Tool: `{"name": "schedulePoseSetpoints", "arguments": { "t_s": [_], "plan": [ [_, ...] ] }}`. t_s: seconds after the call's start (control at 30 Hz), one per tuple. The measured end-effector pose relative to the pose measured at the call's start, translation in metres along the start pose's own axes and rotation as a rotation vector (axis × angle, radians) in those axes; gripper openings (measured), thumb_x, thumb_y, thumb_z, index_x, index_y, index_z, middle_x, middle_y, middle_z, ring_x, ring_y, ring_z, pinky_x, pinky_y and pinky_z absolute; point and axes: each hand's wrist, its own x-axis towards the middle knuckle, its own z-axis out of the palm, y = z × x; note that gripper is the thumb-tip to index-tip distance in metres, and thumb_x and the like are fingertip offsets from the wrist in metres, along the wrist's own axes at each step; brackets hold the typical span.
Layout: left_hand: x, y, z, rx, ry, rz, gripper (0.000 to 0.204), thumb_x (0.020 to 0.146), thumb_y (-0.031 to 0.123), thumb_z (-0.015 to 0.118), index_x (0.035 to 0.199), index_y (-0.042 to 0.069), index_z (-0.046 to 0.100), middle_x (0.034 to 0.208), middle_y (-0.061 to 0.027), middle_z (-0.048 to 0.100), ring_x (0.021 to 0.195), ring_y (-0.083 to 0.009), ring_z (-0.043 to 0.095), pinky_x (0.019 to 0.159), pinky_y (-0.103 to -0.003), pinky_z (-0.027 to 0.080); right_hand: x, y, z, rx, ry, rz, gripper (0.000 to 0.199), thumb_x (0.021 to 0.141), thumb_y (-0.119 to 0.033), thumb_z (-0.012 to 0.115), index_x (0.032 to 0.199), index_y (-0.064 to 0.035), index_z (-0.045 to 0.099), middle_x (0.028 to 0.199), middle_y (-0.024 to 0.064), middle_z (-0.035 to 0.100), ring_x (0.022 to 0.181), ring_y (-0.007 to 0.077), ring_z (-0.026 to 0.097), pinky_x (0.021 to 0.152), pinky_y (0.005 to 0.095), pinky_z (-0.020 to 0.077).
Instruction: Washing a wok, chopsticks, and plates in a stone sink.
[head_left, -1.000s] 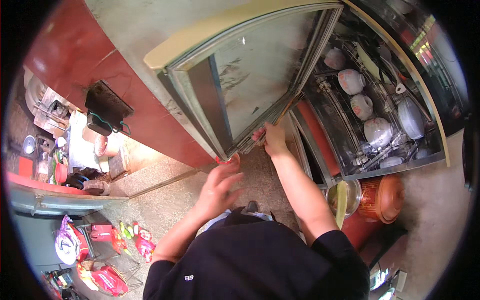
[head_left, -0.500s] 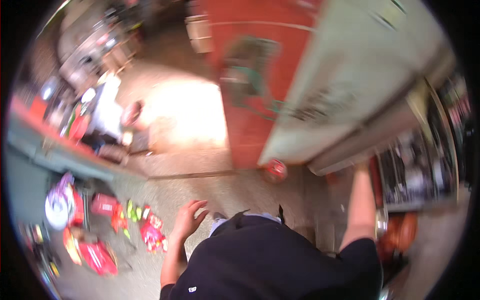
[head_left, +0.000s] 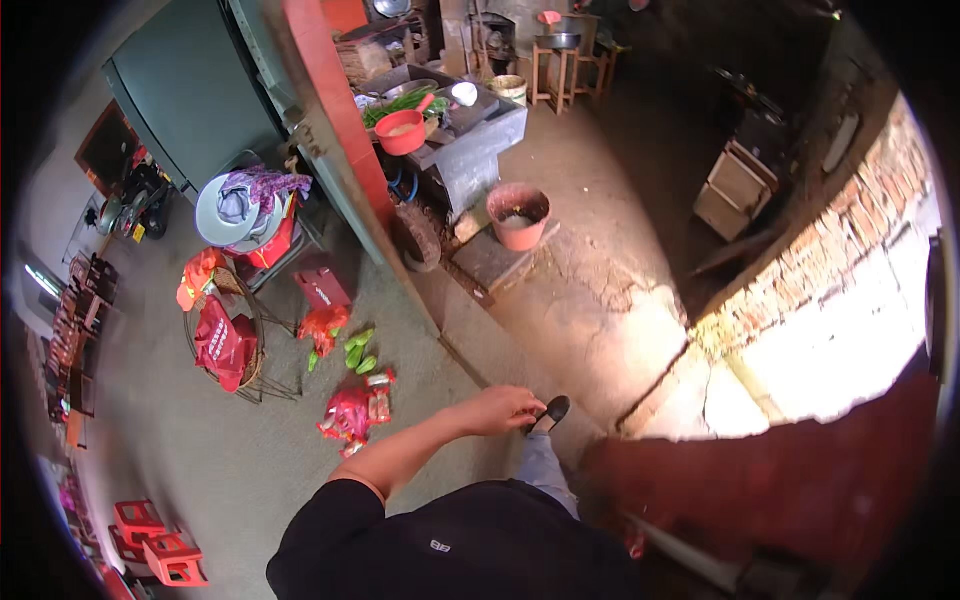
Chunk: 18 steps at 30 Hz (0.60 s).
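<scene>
My left hand is held out in front of my body over the doorway floor, its fingers loosely bent with nothing visible in them. Just beyond the fingertips, my dark shoe steps onto the sill. My right hand and forearm are out of the picture. On the floor left of my left arm lie a pink bag with small packets and several green vegetables. Next to them are an orange-red bag and a dark red box.
A pink bucket stands past the doorway, by a stone sink carrying a red basin. A red door panel is close on my right. A wicker basket and red stools are at left.
My view has turned right to left across the doorway, bringing the sink and bucket ahead. The right arm, which reached toward a cabinet edge, has left the picture. My left arm now extends forward.
</scene>
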Motion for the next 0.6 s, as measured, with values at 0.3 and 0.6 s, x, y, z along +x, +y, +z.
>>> {"name": "schedulePoseSetpoints", "arguments": {
  "t_s": [0.3,0.6],
  "plan": [
    [0.225,-0.129,-0.137,0.105,0.144,-0.199,0.019,0.084,0.022,0.051,0.090,0.008,0.063,0.086,-0.0104,0.061,0.084,-0.0301,0.057,0.071,-0.039,0.045,0.262,0.010,-0.150,0.139,-0.086,-0.062,0.015,0.081,-0.018,0.051,0.083,-0.0052,0.058,0.076,0.0101,0.057,0.064,0.0234,0.057,0.059,0.0354,0.0504],
    [0.501,-0.276,-0.246,0.319,0.395,-0.185,0.021,0.085,0.028,0.051,0.081,0.009,0.059,0.074,-0.0123,0.060,0.072,-0.0329,0.058,0.061,-0.043,0.044,0.538,0.062,-0.285,0.206,-0.204,-0.044,0.015,0.082,-0.019,0.048,0.081,-0.0076,0.058,0.074,0.0083,0.055,0.064,0.0223,0.055,0.059,0.0351,0.0489]
  ]
}}
